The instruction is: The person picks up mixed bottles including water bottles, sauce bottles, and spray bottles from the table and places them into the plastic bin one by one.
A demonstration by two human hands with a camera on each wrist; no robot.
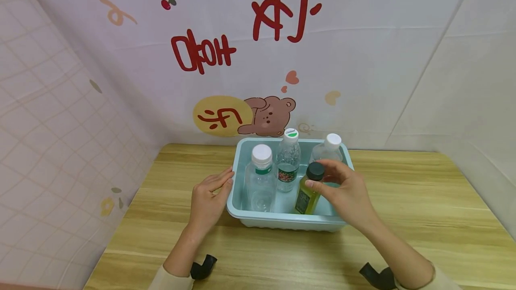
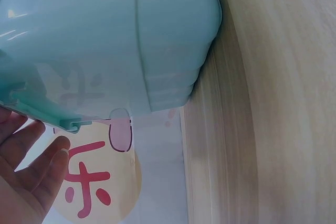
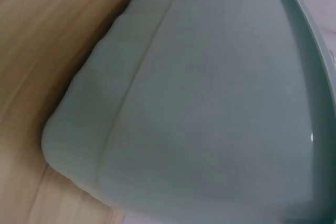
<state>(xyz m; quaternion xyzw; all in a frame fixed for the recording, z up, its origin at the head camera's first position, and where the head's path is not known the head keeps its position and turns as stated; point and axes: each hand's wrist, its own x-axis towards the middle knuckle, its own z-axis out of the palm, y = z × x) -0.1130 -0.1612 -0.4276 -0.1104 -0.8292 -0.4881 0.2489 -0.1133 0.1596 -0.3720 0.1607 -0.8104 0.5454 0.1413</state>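
Observation:
In the head view my right hand [image 1: 348, 194] pinches a small bottle [image 1: 308, 191] of yellow-green liquid near its dark cap, thumb on one side and fingers on the other. The bottle leans slightly inside a light blue plastic basin [image 1: 290, 219]. My left hand [image 1: 209, 198] rests against the basin's left rim with its fingers fairly straight; the left wrist view shows those fingertips [image 2: 62, 148] at the rim's edge. Around the small bottle stand a wide clear bottle [image 1: 261, 182], a slimmer clear bottle [image 1: 288, 160] with a label, and a white-capped clear bottle [image 1: 328, 149], partly hidden by my right hand.
The basin sits on a wood-grain table [image 1: 419, 200]. Behind it hangs a white cloth [image 1: 363, 57] printed with red characters and a bear. Black curved pieces [image 1: 203, 266] show at both wrists. The right wrist view is filled mostly by the basin's outer wall [image 3: 210, 103].

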